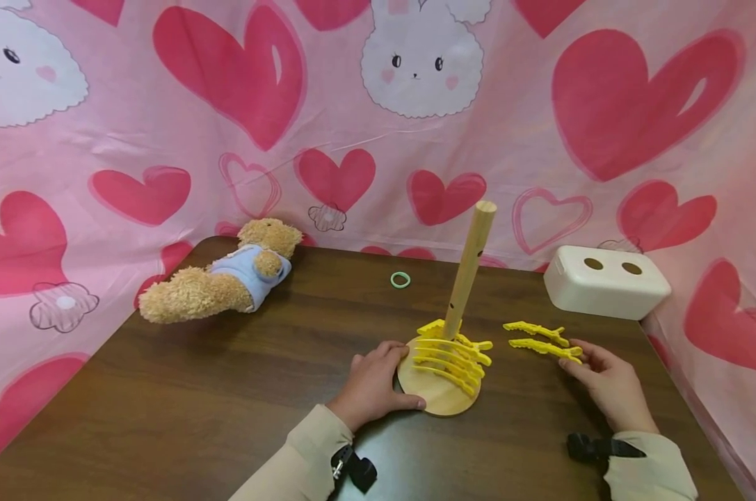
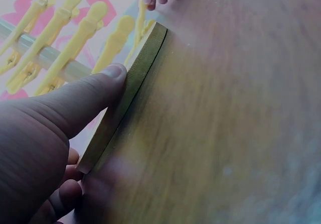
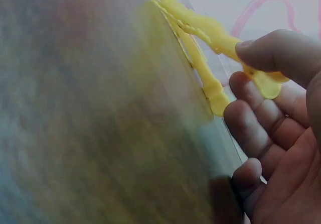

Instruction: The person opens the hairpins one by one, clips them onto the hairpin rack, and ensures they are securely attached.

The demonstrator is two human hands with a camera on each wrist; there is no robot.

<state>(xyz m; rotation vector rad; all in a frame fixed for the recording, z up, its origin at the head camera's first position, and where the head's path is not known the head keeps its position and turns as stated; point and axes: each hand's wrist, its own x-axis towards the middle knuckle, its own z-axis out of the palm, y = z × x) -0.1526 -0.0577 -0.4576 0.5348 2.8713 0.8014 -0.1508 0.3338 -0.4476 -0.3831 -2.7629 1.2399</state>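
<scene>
A wooden stand has a round base [image 1: 440,405] and an upright post [image 1: 468,271] that leans slightly in view. Several yellow alligator hair clips [image 1: 449,360] are clamped low on the post, spreading over the base. My left hand [image 1: 370,390] grips the base's left edge, its thumb [image 2: 93,93] along the near side. To the right of the stand, two more yellow hair clips lie side by side. My right hand [image 1: 610,384] pinches the handle end of the nearer hair clip [image 3: 200,27] between thumb and fingers. The farther hair clip [image 1: 531,327] lies just beyond it on the table.
A brown teddy bear [image 1: 243,268] in a blue top lies at the back left of the dark wooden table [image 1: 183,396]. Behind the stand lies a small green ring [image 1: 400,280]. A white box [image 1: 603,296] with two round holes stands at the back right.
</scene>
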